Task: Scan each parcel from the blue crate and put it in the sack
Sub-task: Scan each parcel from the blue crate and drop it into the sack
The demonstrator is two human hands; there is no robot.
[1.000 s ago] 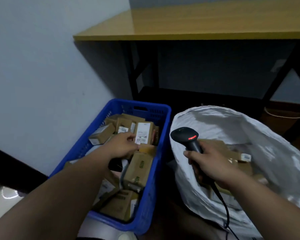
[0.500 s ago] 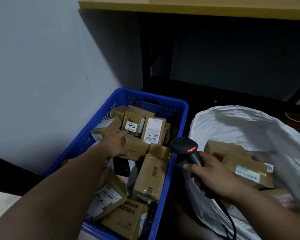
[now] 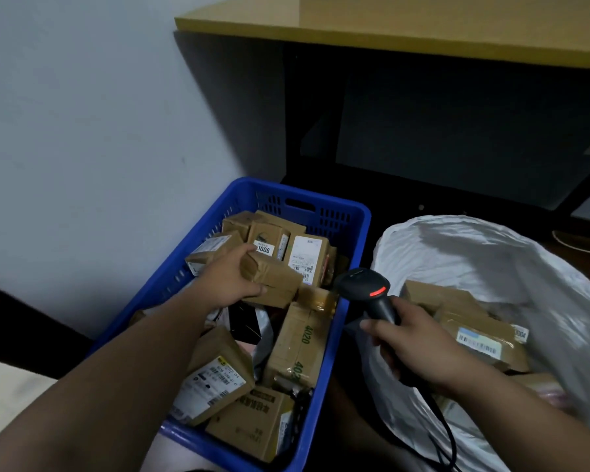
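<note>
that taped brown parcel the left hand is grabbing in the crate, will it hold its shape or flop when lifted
The taped brown parcel looks boxy with firm edges, so it probably stays stiff. The left hand wraps it with thumb and fingers alone, so it is likely light. Its glossy tape may be a little slippery.

Two bare forearms, no sleeves, hands bare, no gloves
</note>
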